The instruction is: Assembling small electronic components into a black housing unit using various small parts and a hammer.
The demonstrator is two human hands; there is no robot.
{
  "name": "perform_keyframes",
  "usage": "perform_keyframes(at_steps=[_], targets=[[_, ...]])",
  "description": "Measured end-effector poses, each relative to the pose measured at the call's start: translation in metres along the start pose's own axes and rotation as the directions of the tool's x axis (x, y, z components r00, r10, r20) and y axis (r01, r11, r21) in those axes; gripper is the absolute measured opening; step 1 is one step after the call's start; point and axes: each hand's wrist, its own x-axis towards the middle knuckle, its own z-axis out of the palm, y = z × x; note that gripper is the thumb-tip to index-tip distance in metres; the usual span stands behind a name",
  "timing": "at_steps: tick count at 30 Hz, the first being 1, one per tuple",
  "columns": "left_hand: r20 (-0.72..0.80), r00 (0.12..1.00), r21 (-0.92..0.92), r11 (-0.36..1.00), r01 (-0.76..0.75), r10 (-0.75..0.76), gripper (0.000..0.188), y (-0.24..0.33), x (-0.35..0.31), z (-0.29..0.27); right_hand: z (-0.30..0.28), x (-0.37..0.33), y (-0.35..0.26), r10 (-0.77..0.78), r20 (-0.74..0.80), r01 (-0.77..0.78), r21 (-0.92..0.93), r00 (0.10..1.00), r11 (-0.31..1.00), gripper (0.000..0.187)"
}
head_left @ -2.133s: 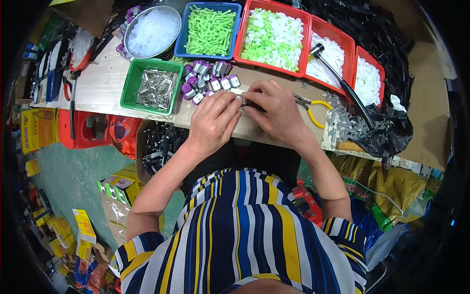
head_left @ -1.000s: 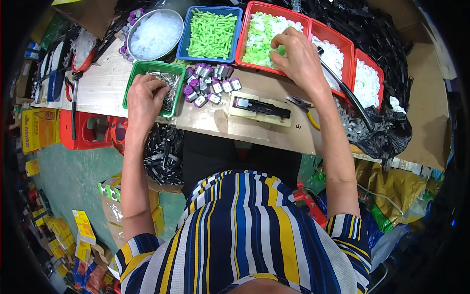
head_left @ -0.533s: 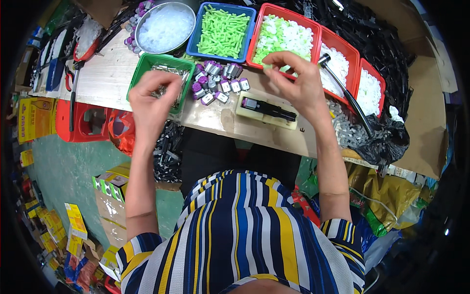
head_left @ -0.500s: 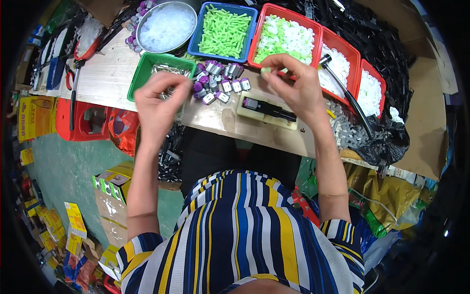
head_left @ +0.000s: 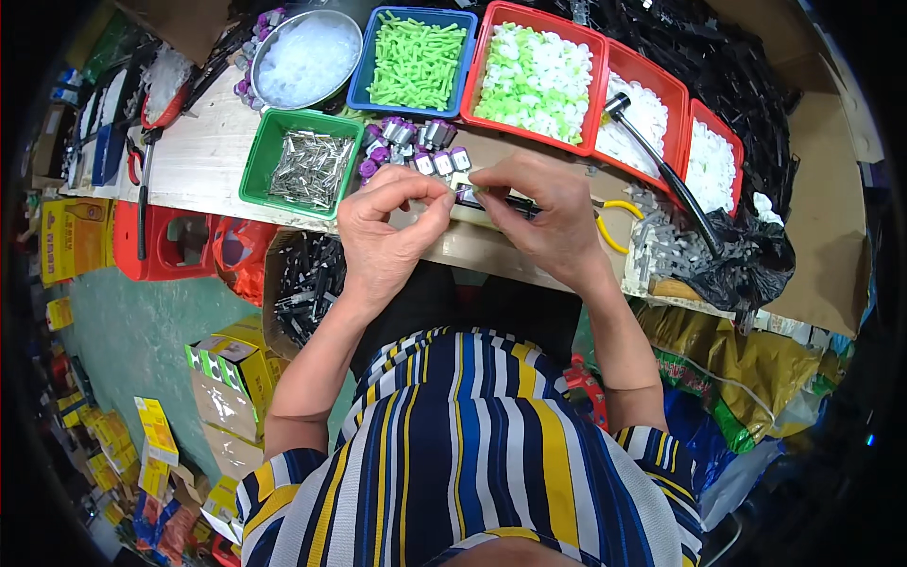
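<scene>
Both hands meet fingertip to fingertip above the front of the workbench. My left hand is closed in a pinch on a thin metal pin. My right hand pinches too, at the pin's other end; the small light green piece seen in it earlier is mostly covered by the fingers. Beneath the hands lies a cream fixture block with a black part in it, largely hidden. Behind the left hand sits a pile of purple-and-grey parts. The green bin beside it contains metal pins.
Along the back stand a metal bowl of clear pieces, a blue bin of green sticks and a red bin of green and white pieces. A hammer leans across further red bins. Yellow-handled pliers lie at right.
My left hand has come away from the green bin toward the middle, now with a metal pin. My right hand has moved down and left from the red bin to meet it.
</scene>
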Motion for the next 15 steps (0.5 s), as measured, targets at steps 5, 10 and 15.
perform_keyframes(at_steps=[5, 10, 15], targets=[[0.017, 1.0, 0.064, 0.998, -0.023, 0.022, 0.009, 0.0035, -0.0006, -0.001, 0.0003, -0.002, -0.0015, -0.014, 0.03, 0.015, -0.029, 0.999, 0.999, 0.016], [0.024, 0.999, 0.08, 0.997, -0.023, 0.021, 0.01, 0.0043, -0.0012, -0.0023, 0.0015, -0.0023, -0.002, -0.033, 0.037, 0.035, -0.054, 0.999, 0.998, 0.016], [0.046, 0.998, 0.117, 0.992, -0.056, 0.051, 0.006, 0.0049, -0.0003, -0.005, 0.004, -0.0027, -0.0021, -0.09, 0.048, 0.095, -0.132, 0.995, 0.987, 0.019]])
